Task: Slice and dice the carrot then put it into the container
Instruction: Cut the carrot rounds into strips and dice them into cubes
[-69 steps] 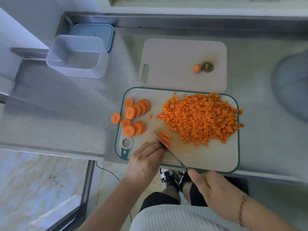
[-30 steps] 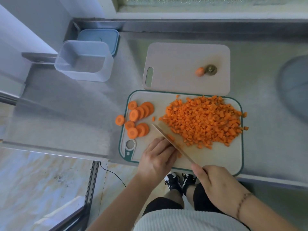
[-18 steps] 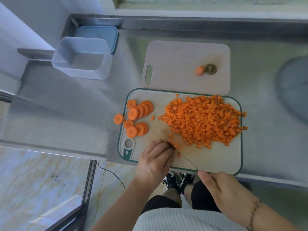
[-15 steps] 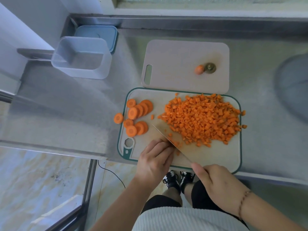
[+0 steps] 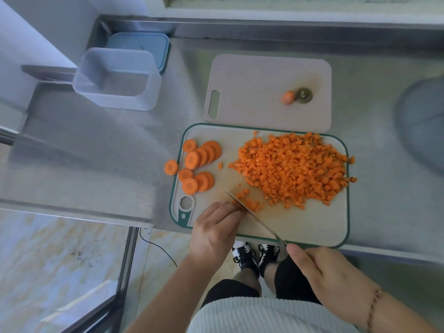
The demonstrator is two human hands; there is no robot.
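Note:
A big heap of diced carrot (image 5: 292, 169) covers the right half of the green-rimmed cutting board (image 5: 300, 227). Several round carrot slices (image 5: 199, 164) lie at the board's left end, and one slice (image 5: 171, 167) sits off it on the counter. My left hand (image 5: 216, 227) has curled fingers pinning carrot strips (image 5: 247, 203) at the board's near left. My right hand (image 5: 329, 272) grips the handle of a knife (image 5: 252, 216); its blade rests against my left fingers, across the strips. The clear plastic container (image 5: 117, 79) stands at the far left, holding nothing.
A second plain cutting board (image 5: 252, 92) lies behind the first with a carrot end (image 5: 287, 97) and a stem top (image 5: 304, 94) on it. A blue lid (image 5: 141, 48) lies behind the container. The steel counter's near edge runs just under my hands.
The knife has kept chopping across the strips under my left fingers; a few more small cubes lie beside the blade. My left hand has stayed at the same spot.

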